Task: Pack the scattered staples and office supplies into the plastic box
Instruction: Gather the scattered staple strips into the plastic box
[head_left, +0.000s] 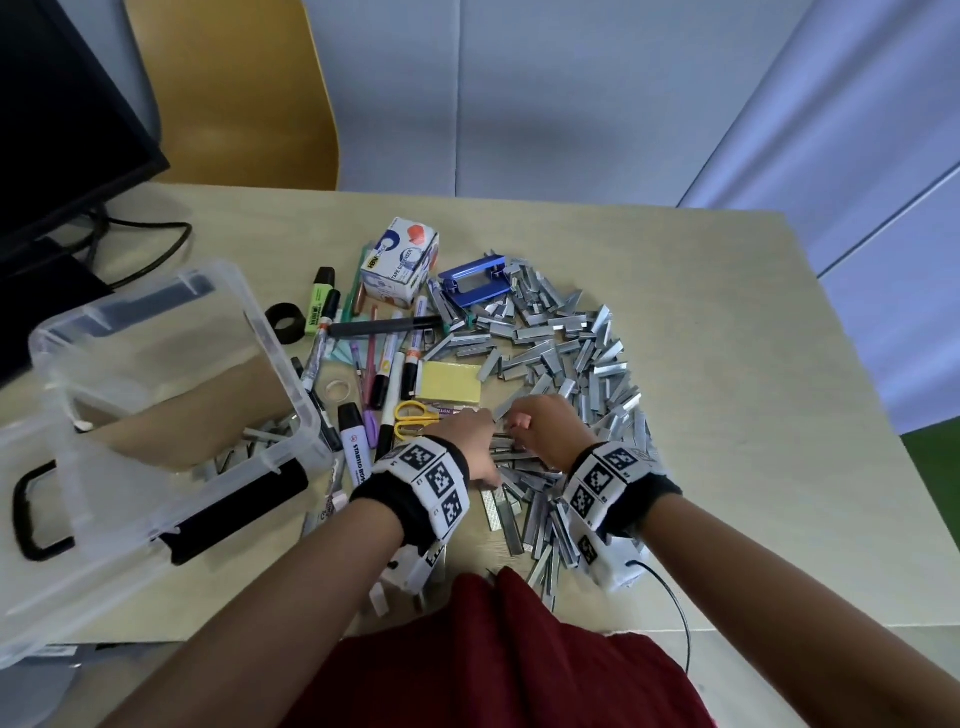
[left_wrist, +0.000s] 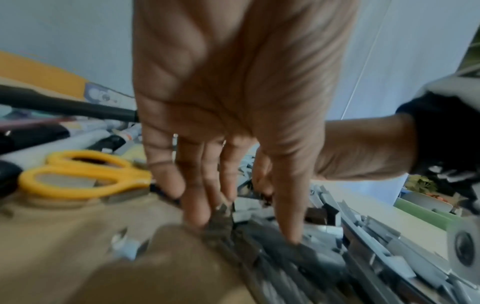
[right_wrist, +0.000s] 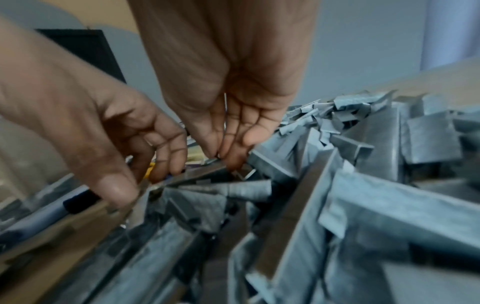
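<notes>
A big heap of grey staple strips (head_left: 561, 353) covers the middle of the beige table (head_left: 727, 364). Both hands work at its near edge. My left hand (head_left: 475, 441) reaches down into the strips (left_wrist: 363, 257); in the right wrist view its thumb and fingers pinch a strip. My right hand (head_left: 535, 421) sits close beside it, fingertips bunched (right_wrist: 226, 158) on the end of a staple strip (right_wrist: 363, 185). The clear plastic box (head_left: 283, 358) stands open at the left, with a few staple strips (head_left: 260, 436) on its floor.
Left of the hands lie yellow scissors (head_left: 413, 418), a yellow sticky-note block (head_left: 451, 382) and several markers and highlighters (head_left: 363, 364). A blue hole punch (head_left: 470, 286) and a tape dispenser carton (head_left: 400, 260) sit at the back. A black monitor (head_left: 52, 130) stands far left.
</notes>
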